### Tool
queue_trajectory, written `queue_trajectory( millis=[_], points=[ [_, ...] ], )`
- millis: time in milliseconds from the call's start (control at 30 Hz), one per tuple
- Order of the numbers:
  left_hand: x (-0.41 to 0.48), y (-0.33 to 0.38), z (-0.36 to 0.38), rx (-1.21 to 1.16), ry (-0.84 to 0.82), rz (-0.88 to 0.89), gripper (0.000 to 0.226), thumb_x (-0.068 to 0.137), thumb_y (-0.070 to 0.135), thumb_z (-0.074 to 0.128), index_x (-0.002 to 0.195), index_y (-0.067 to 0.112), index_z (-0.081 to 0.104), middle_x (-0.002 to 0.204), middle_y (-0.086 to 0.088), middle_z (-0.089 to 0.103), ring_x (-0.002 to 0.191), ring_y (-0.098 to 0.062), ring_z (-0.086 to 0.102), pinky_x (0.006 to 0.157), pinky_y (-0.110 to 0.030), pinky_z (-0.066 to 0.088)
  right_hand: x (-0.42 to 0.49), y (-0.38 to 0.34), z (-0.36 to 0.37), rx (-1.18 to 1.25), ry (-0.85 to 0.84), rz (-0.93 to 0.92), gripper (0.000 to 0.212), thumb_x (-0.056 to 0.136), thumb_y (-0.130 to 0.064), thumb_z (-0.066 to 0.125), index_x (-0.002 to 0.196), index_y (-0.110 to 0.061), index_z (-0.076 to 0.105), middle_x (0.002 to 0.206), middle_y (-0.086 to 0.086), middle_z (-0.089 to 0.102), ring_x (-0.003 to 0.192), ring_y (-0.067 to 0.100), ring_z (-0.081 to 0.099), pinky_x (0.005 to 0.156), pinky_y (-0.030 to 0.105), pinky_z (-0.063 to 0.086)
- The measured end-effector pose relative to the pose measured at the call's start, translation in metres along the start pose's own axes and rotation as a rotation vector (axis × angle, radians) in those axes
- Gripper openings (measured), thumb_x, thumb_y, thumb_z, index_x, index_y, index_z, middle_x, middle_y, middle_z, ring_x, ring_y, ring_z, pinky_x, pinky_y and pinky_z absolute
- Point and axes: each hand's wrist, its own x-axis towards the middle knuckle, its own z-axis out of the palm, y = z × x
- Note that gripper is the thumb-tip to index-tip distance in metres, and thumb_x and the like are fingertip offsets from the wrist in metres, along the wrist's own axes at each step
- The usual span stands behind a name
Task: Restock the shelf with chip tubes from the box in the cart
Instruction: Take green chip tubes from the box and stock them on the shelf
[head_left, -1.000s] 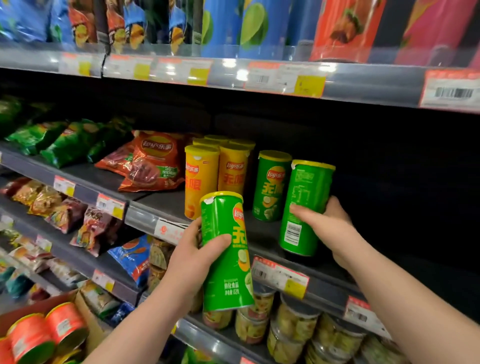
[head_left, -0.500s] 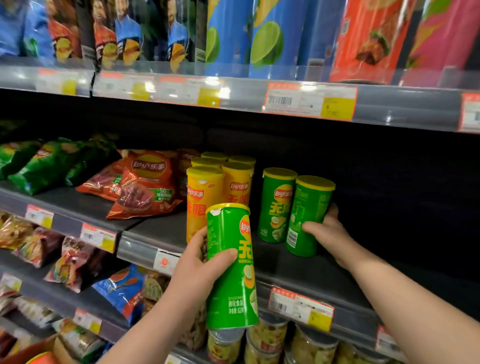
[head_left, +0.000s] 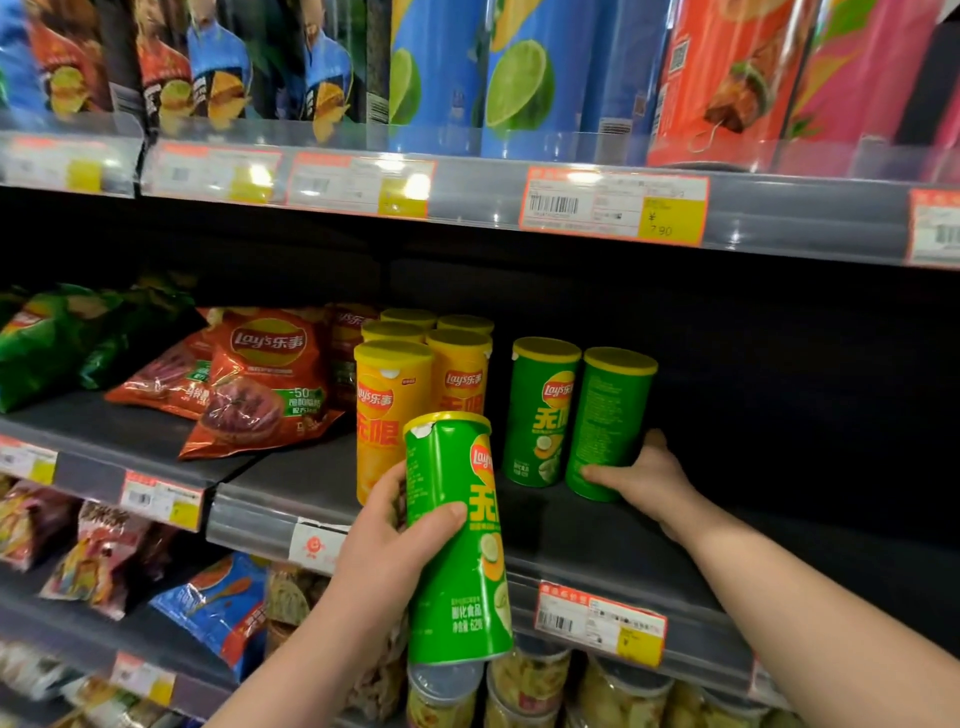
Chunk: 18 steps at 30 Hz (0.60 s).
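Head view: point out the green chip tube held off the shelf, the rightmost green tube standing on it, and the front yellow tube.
Held green chip tube (head_left: 462, 587), head view, lower front label.
Rightmost green chip tube (head_left: 609, 421), head view, middle of body.
Front yellow chip tube (head_left: 387, 402), head view, upper body logo.

Along the top row stand tall packs: dark ones (head_left: 208, 67) printed with chips at the left, blue ones (head_left: 498, 78) with lime pictures in the middle, then an orange-red pack (head_left: 727, 78) and a pink pack (head_left: 872, 67). Below them, a price tag (head_left: 615, 210) shows a barcode and a yellow field.

On the middle level, red chip bags (head_left: 260, 384) lie tilted, with green chip bags (head_left: 47, 338) to their left. A white sticker (head_left: 314, 545) and a second price tag (head_left: 600, 621) sit on the front rail.

Lower down are a blue bag (head_left: 218, 608), mixed snack bags (head_left: 104, 556) and clear-lidded tubs (head_left: 530, 680).
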Motion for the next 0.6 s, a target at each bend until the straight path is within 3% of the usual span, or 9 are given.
queue_trajectory(
  millis=[167, 300, 467, 600],
  points=[
    [0.0000, -0.0010, -0.0022, -0.009, -0.002, 0.001, 0.056, 0.065, 0.022, 0.083, 0.110, 0.034, 0.051, 0.106, -0.007, 0.068, 0.079, -0.020, 0.072, 0.055, -0.025, 0.055, 0.0031, 0.0025, 0.0031, 0.003, -0.040, 0.020, 0.076, 0.069, -0.009, 0.081, 0.131, -0.005, 0.038, 0.125, 0.016, 0.056, 0.112, 0.029, 0.056, 0.087, 0.032, 0.045],
    [0.0022, -0.0034, -0.0034, -0.007, -0.001, 0.003, 0.059, 0.059, 0.027, 0.072, 0.115, 0.030, 0.053, 0.104, -0.007, 0.070, 0.080, -0.022, 0.072, 0.057, -0.026, 0.055, 0.0030, 0.0009, 0.0034, -0.050, 0.002, 0.017, 0.086, 0.064, -0.024, 0.087, 0.132, -0.007, 0.038, 0.129, 0.016, 0.052, 0.117, 0.031, 0.053, 0.095, 0.039, 0.046],
    [0.0025, -0.0047, -0.0039, -0.011, 0.000, 0.002, 0.059, 0.058, 0.027, 0.071, 0.114, 0.031, 0.053, 0.105, -0.007, 0.069, 0.080, -0.021, 0.072, 0.056, -0.025, 0.055, 0.0033, 0.0005, 0.0005, 0.033, -0.064, 0.003, 0.080, 0.076, -0.005, 0.073, 0.140, -0.007, 0.024, 0.130, 0.017, 0.052, 0.109, 0.027, 0.053, 0.087, 0.032, 0.043],
    [0.0019, -0.0059, -0.0012, -0.018, 0.017, 0.009, 0.047, 0.074, 0.017, 0.077, 0.111, 0.032, 0.051, 0.106, -0.007, 0.067, 0.076, -0.017, 0.071, 0.053, -0.021, 0.054, 0.0049, -0.0012, -0.0010, 0.003, -0.014, 0.001, 0.088, 0.070, -0.015, 0.082, 0.138, -0.008, 0.026, 0.134, 0.016, 0.048, 0.120, 0.031, 0.050, 0.094, 0.036, 0.044]
  ],
)
